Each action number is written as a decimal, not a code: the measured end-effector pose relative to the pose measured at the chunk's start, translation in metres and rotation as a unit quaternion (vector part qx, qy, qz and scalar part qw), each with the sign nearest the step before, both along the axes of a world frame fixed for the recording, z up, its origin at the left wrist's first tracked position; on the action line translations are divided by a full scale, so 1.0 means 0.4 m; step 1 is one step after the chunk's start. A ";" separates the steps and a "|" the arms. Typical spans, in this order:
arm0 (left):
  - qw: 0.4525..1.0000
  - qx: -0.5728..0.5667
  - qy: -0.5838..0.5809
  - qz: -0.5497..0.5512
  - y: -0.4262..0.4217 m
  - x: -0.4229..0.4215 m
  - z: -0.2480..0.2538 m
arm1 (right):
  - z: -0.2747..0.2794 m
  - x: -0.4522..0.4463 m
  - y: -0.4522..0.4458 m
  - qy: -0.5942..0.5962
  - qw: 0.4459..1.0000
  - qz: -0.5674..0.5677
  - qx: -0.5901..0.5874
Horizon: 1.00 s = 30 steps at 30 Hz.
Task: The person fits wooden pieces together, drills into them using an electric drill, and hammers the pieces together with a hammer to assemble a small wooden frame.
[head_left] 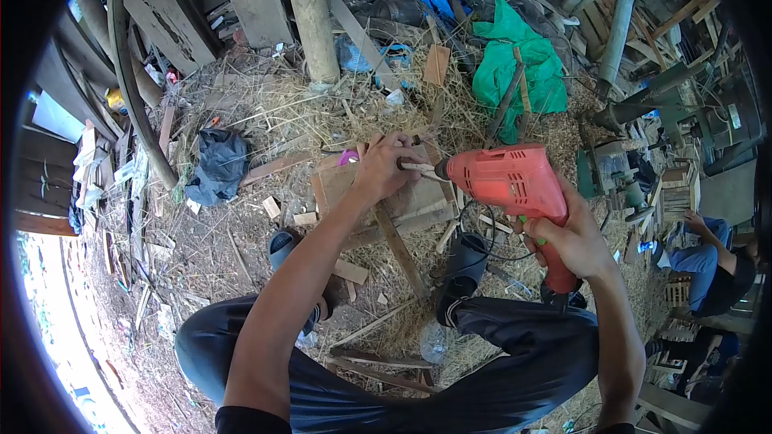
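Red power drill (pixel 503 177): gripped by its handle in right hand (pixel 567 245), nose over wooden board's (pixel 412 199) right edge. Left hand (pixel 386 167): closed on slim piece (pixel 422 169) at the nose. Handling: bit aligned, piece firm, fingertips clear.

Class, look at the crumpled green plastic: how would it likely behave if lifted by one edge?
The green plastic would probably hang floppy, as its soft folds suggest. It looks thin, so likely light for its spread. The sticks across it might slide or snag.
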<state>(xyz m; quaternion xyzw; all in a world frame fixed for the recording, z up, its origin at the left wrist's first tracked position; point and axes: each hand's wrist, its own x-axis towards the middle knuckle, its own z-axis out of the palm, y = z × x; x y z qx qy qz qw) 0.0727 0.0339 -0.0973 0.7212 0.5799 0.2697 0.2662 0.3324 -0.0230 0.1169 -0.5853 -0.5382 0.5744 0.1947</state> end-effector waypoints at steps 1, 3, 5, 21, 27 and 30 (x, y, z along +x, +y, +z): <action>1.000 0.001 0.000 0.000 -0.001 0.002 0.000 | 0.001 0.002 0.000 -0.005 1.000 0.006 0.001; 1.000 0.009 -0.001 0.001 -0.001 0.000 0.000 | 0.000 0.003 0.002 -0.002 1.000 0.005 0.003; 1.000 0.010 -0.001 0.002 -0.001 0.001 -0.002 | -0.002 0.005 0.002 -0.001 1.000 0.003 0.005; 1.000 -0.005 0.006 0.011 0.000 0.006 0.003 | 0.006 0.004 0.007 -0.021 0.999 0.038 0.015; 1.000 0.000 0.002 0.011 0.001 0.005 0.000 | 0.006 0.004 0.006 -0.032 0.998 0.044 0.024; 1.000 -0.001 0.020 0.010 -0.002 0.004 0.007 | 0.008 0.003 0.006 -0.033 0.998 0.045 0.021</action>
